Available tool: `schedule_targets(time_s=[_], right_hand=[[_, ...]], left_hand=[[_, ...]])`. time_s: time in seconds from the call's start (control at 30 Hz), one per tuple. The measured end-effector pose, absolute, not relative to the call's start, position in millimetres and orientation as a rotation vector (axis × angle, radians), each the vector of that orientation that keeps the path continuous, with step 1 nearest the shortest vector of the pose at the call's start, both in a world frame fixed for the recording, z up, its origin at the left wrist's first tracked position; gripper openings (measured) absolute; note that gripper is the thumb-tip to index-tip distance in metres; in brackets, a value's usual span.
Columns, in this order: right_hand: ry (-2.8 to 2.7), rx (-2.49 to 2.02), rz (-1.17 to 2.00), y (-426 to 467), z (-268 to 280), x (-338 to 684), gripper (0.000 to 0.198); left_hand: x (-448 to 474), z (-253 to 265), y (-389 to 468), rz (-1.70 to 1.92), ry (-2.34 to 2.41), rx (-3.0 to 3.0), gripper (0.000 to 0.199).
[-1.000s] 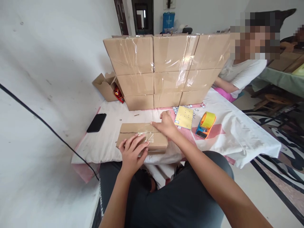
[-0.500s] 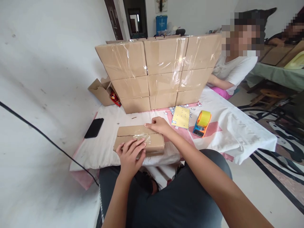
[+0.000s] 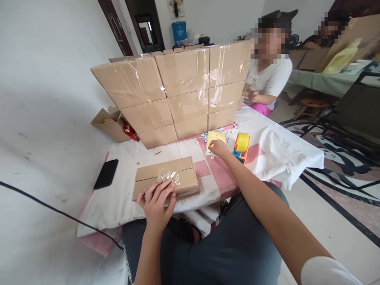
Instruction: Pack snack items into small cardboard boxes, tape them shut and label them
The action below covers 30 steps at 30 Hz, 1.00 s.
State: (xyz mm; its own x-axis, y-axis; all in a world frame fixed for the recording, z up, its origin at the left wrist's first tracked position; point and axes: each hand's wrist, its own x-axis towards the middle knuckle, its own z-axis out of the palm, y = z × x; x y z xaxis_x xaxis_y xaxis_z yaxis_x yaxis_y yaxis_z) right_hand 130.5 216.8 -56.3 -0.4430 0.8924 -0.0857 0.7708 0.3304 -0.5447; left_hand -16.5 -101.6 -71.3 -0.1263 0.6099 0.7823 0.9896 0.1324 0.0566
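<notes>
A small closed cardboard box (image 3: 162, 168) lies on the table near me, clear tape across the middle of its top seam. My left hand (image 3: 157, 202) rests over the box's near edge, fingers spread on the top. Held over a yellow dotted sheet (image 3: 218, 136), my right hand (image 3: 219, 148) has loosely bent fingers with a small gap, and nothing shows in them. Whether it touches the sheet I cannot tell. Just right of that hand stands a tape dispenser (image 3: 242, 146) with a yellow roll and an orange and blue body.
A taped stack of cardboard boxes (image 3: 190, 87) stands across the table's far side. An open carton (image 3: 114, 126) with red packets sits left of it, and a black phone (image 3: 106, 174) nearby. A person (image 3: 268, 83) sits beyond the right end; another is farther back.
My right hand has left the box's right end and moved right, over the yellow sheet. My left hand stays on the box. The view has turned to the right.
</notes>
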Motion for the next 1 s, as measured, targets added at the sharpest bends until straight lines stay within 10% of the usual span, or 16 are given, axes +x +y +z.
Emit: schedule_targets(time_s=[0.33,0.63,1.0], right_hand=[[-2.436,-1.596,0.688,214.7,-92.0,129.7,0.026],[-1.962,-2.090,0.716,227.5,-80.5,140.0,0.106],[-1.440,-1.577,1.285,230.2,-77.0,139.7,0.071]], left_hand=[[-16.0,-70.3,-101.0,-0.819,-1.786,-1.546,0.026],[-14.8,-70.6,-99.3,-0.844,-1.778,-1.510,0.024],[-14.7,-69.5,-97.8,-0.821,-1.754,-1.509,0.018]])
